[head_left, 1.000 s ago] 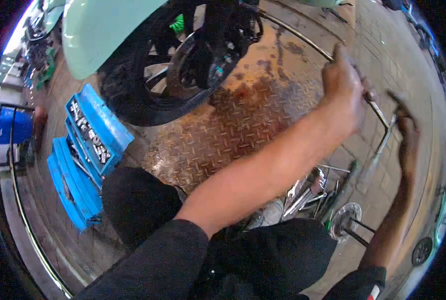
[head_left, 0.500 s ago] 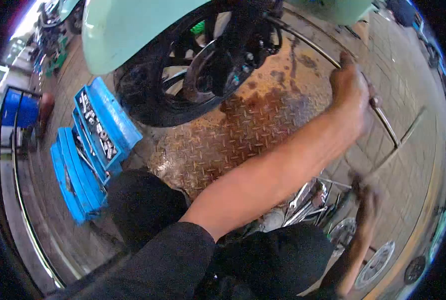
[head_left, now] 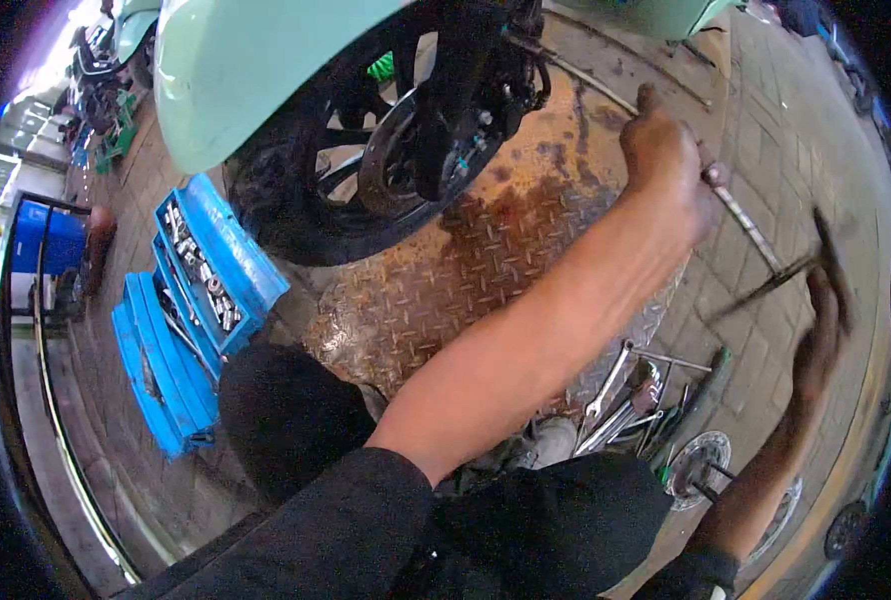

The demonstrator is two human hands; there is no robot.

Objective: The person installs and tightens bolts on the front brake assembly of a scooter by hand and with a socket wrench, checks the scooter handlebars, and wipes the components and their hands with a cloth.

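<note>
My left hand [head_left: 666, 170] is wrapped round a long metal rod [head_left: 746, 222] that runs from the wheel's hub area to a crossbar at its outer end. The black wheel [head_left: 331, 225] sits under a pale green fender [head_left: 241, 75]. At the rod's outer end the crossbar [head_left: 751, 300] is blurred by motion. My right hand [head_left: 821, 325] is beside this crossbar, its fingers smeared; whether they grip the bar I cannot tell. The rod's far tip is hidden among the dark parts by the wheel.
An open blue toolbox [head_left: 171, 375] with sockets stands at the left. Wrenches [head_left: 611, 385] and other tools lie near my knees, beside a round metal disc [head_left: 701, 468]. A rusty, stained metal plate [head_left: 446, 290] lies under the wheel. A blue container [head_left: 51, 240] is at the far left.
The crossbar has turned about the rod's end. My right hand swung down toward my knees, then back up to the right. My left hand stays round the rod.
</note>
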